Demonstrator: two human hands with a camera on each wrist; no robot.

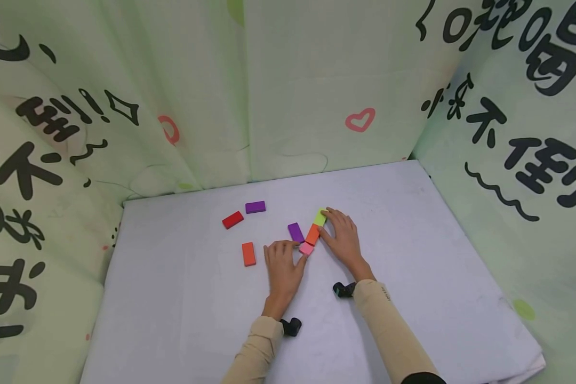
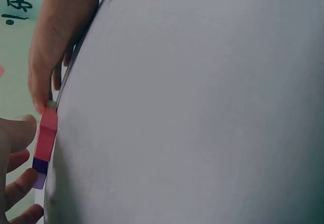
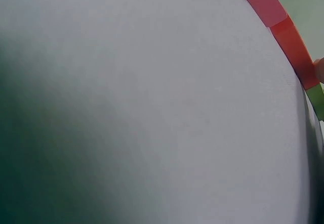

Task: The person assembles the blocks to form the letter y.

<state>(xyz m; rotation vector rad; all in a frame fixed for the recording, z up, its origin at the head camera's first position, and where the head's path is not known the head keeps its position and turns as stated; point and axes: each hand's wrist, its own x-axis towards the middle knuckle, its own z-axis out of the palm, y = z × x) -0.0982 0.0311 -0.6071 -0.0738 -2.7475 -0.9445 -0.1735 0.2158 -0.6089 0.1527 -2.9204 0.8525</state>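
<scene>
My left hand (image 1: 284, 269) rests beside a pink block (image 1: 306, 249), thumb and fingertips spread along its near-left side. A purple block (image 1: 295, 232) angles up-left from the pink one, close to the left fingertips. On the other side, an orange block (image 1: 312, 234) and a lime-green block (image 1: 320, 217) run end to end from the pink block. My right hand (image 1: 344, 240) touches this line, its thumb at the orange block's side and a fingertip at the green block. In the left wrist view, the pink block (image 2: 45, 143) stands in the row beside the left fingers.
Further left on the white-covered table (image 1: 173, 320) lie a red block (image 1: 232, 220), another purple block (image 1: 255, 207) and another orange block (image 1: 248, 254). Curtains (image 1: 293, 106) with printed lettering and hearts rise along the table's back and sides.
</scene>
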